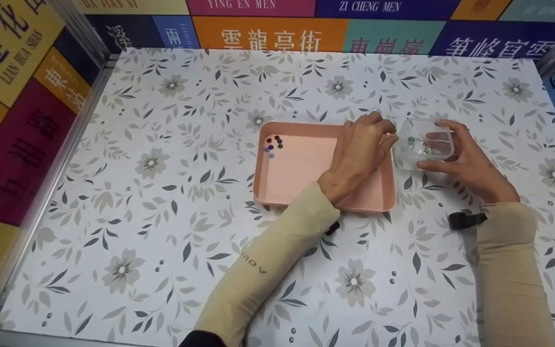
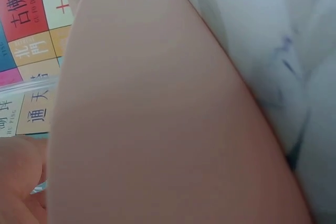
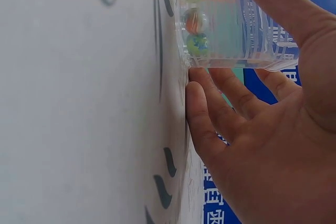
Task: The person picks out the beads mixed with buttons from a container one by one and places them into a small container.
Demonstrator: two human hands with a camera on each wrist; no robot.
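My right hand (image 1: 475,164) holds a clear plastic box (image 1: 405,156) beside the tray, thumb on the near side and fingers around the far side. Several glass marbles (image 3: 197,20) with coloured swirls lie in the bottom of the box. My left hand (image 1: 362,149) reaches over the right part of a pink rectangular tray (image 1: 301,180), its bent fingertips close to the box's left rim. Whether anything is between those fingertips is hidden. Several small dark and blue balls (image 1: 271,155) sit in the tray's upper left corner. The tray's wall fills most of the left wrist view.
A white tablecloth (image 1: 200,193) with grey flowers and leaves covers the table. Colourful panels (image 1: 268,33) with printed characters stand along the back and sides. Black wrist straps (image 1: 468,220) sit at the sleeve ends.
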